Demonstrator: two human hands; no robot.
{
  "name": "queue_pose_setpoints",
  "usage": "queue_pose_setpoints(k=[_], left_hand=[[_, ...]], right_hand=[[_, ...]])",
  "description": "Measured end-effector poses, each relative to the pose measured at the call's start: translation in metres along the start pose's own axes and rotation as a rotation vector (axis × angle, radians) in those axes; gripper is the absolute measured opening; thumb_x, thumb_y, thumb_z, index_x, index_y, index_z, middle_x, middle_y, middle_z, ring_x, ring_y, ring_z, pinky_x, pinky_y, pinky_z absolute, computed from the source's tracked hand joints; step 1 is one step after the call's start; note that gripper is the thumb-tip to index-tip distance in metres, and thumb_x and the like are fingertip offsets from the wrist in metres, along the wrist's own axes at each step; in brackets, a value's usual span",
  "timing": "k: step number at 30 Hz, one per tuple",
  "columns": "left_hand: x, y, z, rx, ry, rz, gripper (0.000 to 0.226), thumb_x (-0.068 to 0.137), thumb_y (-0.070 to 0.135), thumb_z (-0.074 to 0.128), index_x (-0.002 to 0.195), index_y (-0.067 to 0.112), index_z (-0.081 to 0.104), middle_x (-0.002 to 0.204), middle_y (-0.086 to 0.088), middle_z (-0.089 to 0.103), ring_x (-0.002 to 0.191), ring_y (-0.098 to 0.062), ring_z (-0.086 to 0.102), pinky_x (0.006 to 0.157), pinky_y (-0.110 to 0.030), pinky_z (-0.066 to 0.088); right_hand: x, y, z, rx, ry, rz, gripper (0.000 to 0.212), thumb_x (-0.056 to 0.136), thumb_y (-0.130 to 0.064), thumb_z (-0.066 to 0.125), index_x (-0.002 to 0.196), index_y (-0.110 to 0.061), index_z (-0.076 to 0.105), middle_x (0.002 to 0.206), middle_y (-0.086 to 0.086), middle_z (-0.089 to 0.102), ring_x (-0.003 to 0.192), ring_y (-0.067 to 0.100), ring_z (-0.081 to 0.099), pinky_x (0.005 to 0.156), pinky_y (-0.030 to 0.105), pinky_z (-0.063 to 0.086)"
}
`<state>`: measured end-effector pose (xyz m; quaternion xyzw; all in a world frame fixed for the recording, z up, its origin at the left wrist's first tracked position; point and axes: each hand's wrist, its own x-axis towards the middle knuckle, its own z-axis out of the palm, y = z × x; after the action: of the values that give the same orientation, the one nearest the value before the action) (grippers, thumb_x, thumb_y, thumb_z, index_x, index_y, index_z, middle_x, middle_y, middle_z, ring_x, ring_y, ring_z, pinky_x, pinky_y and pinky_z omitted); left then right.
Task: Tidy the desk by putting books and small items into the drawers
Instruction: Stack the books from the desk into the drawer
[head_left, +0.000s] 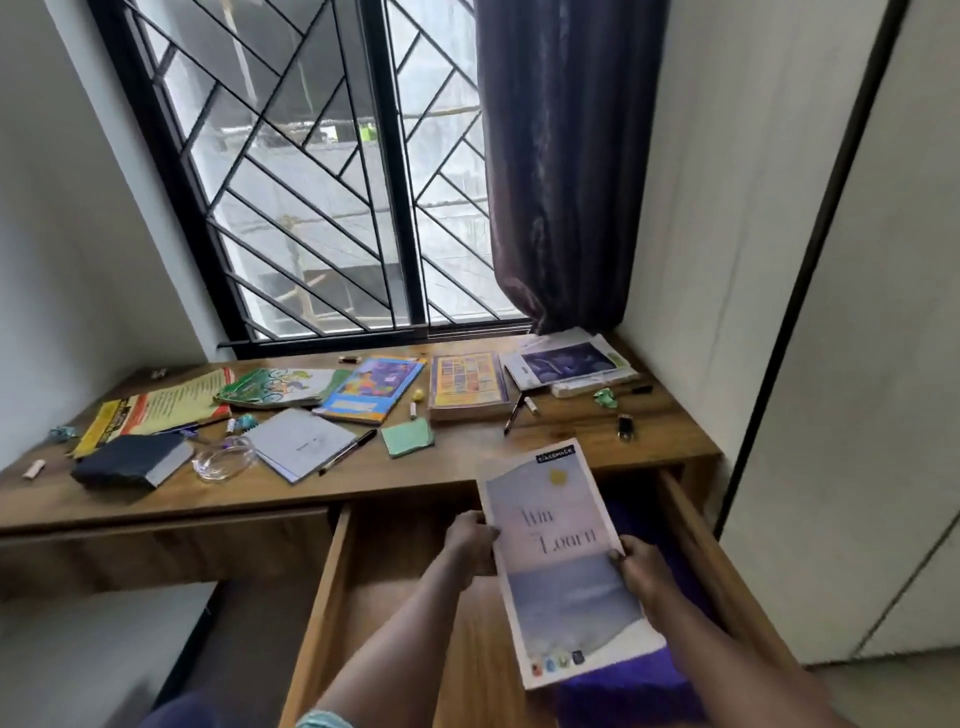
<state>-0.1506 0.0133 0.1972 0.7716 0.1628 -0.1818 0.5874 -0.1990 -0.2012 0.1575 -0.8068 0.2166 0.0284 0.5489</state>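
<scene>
I am holding a notebook (563, 561) above the open drawer (332, 571), with its pale cover facing up to me. My left fingers (480, 530) are grasping its left edge, the thumb lying on the cover. My right fingers (623, 555) are pinching its right edge, the thumb also on top. The far end of the notebook is coming near the front edge of the counter (545, 431). Its near end is hanging over a purple cloth (623, 691) that is lying in the right part of the drawer. I cannot tell if the notebook is touching the cloth.

Many things are lying on the counter. A dark book (130, 460) is sitting at the left near the front, with a clear round thing (224, 460) just beside it. To the right of that a white pad (301, 441) is lying with a black pen (348, 452) at its edge, and green notes (408, 437) are near. Behind them a yellow book (156, 410), a green book (280, 387), a blue book (371, 387) and an orange book (467, 384) are lying in a loose row. A stack (571, 366) is resting at the back right, under the curtain (561, 156).
</scene>
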Motion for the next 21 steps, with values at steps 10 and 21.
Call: queue_pose_setpoints(k=[10,21], left_hand=[[0.032,-0.060,0.082,0.275,-0.297,-0.140,0.040,0.092,-0.006,0.049,0.131,-0.002,0.046,0.103,-0.011,0.059,0.083,-0.019,0.053,0.055,-0.022,0.042],[0.079,-0.053,0.135,0.224,-0.193,-0.041,0.039,0.090,-0.009,0.040,0.123,0.010,0.049,0.128,-0.017,0.055,0.103,-0.019,0.055,0.075,-0.019,0.044]], right_hand=[[0.021,0.088,-0.024,-0.160,0.045,0.252,0.022,0.090,0.001,0.052,0.105,0.010,0.064,0.104,0.025,0.066,0.092,0.032,0.061,0.069,0.031,0.040],[0.067,0.061,-0.022,-0.370,0.225,0.308,0.032,0.095,-0.008,0.044,0.123,0.005,0.052,0.129,0.024,0.056,0.121,0.036,0.053,0.094,0.036,0.044]])
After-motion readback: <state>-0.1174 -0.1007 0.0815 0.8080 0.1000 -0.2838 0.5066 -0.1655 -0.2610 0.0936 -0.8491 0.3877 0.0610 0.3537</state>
